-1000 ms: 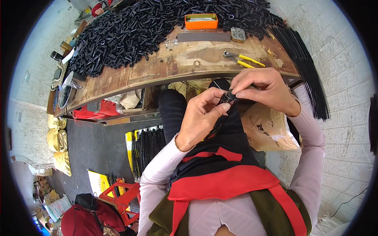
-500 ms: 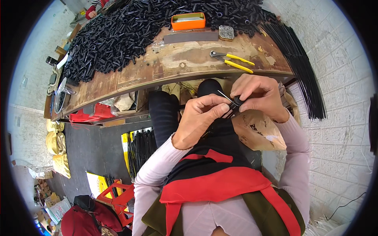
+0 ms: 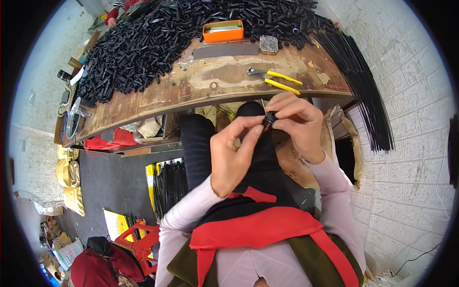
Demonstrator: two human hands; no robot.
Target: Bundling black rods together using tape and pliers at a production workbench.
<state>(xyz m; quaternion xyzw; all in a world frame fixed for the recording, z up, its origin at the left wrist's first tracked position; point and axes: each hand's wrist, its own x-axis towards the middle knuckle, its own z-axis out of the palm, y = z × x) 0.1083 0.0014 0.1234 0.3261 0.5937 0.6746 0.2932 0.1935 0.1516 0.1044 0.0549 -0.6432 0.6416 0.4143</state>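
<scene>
White brick wall (image 3: pixel 401 158) down the three o'clock side, worn wooden bench (image 3: pixel 210 88) across the top, and all eyes on the fingertips! Left hand (image 3: pixel 232 152) comes in from eight o'clock, finger and thumb pinched on a little black part (image 3: pixel 271 116), held just off the bench's near edge; right hand (image 3: pixel 303 125), from three o'clock, grips its rounded end. Looks like fitting or adjusting, and that calls for a steady left pinch and a well-aligned right. Pale thin rod (image 3: pixel 263 106) poking up towards twelve, but does it belong to the part? Fingers block the answer! One piece or two? Can't tell either. Up at one o'clock, yellow-handled pliers (image 3: pixel 284 77) lie on the bench; at twelve, a small clear box (image 3: pixel 268 51), its filling too fine to make out; at eleven, an orange tin (image 3: pixel 223 36). Black rods (image 3: pixel 366 91) overhang at two, a huge black heap (image 3: pixel 143 57) sprawls at ten, and beyond it, a co-worker's hand (image 3: pixel 112 22), its owner mostly cut off!
</scene>
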